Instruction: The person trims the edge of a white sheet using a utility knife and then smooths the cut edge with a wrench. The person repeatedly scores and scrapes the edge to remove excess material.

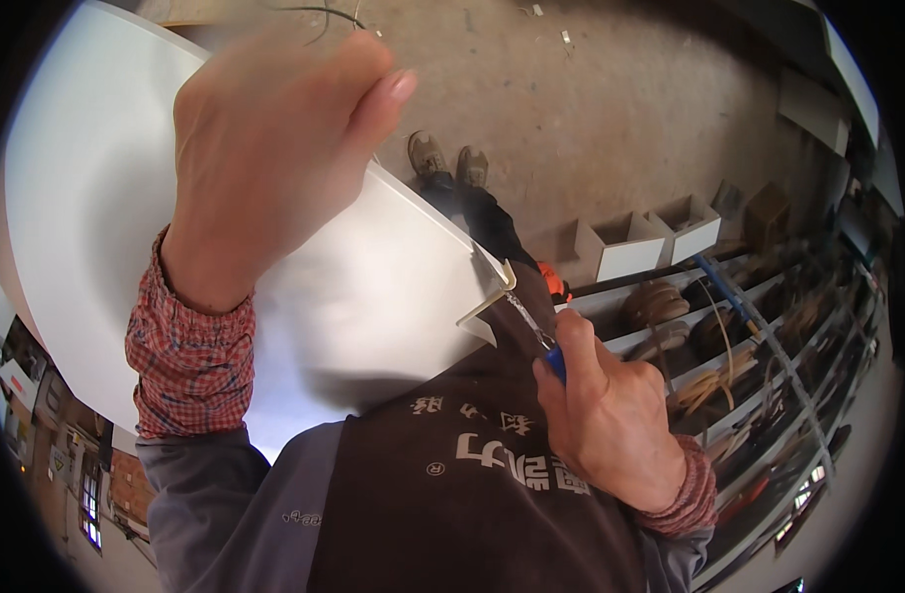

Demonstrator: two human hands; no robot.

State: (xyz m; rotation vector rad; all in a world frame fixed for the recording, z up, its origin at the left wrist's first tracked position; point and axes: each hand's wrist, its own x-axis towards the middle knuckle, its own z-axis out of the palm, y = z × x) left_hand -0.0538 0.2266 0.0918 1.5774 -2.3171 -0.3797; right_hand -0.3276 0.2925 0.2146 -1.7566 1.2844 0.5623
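Note:
A large white panel (393, 287) lies before me and stretches to the left. My left hand (274, 148) is a fist over its far edge, thumb pressed against the fingers. What it holds, if anything, is hidden. At the panel's right corner, a narrow cream-coloured strip (485, 304) bends along the edge. My right hand (610, 415) grips a blue-handled tool (554, 362) with a slim, light metal blade that points at this corner. From this view I cannot tell whether the blade touches the strip.
White open boxes (625, 247) stand on the floor to the right. Beside them, a rack (769, 341) holds coiled strips and other pieces. My shoes (428, 155) show on the bare floor beyond the panel. A thin dark cord (324, 12) curves at the top.

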